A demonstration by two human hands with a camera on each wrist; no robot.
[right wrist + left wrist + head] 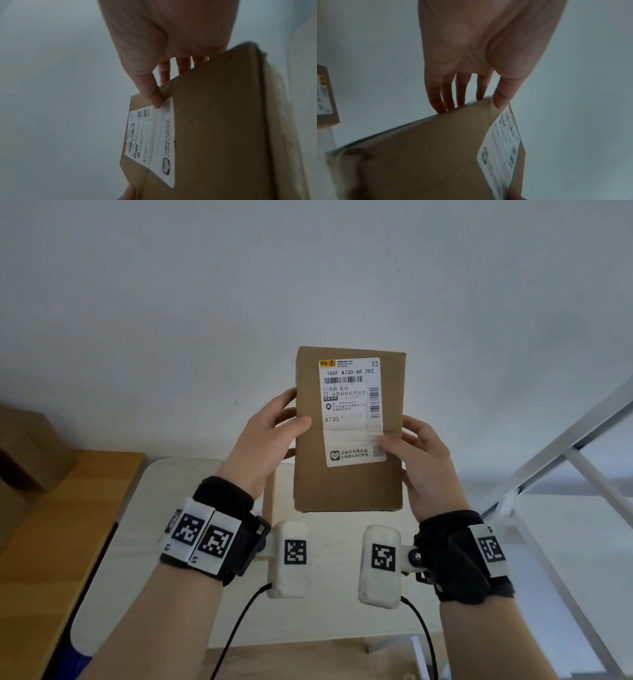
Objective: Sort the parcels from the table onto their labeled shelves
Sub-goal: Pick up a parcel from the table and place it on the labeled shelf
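A brown cardboard parcel is held up in front of a white wall, above the table. Its white shipping label faces me and reads A730. My left hand grips the parcel's left edge, thumb on the front, fingers behind. My right hand grips the right edge, thumb on the label's lower corner. In the left wrist view the parcel fills the lower frame under the fingers. The right wrist view shows the thumb pressing the parcel near the label.
A pale table lies below the hands. A wooden surface with a brown box sits at the left. A white metal shelf frame rises at the right. Another labelled parcel shows at the left wrist view's edge.
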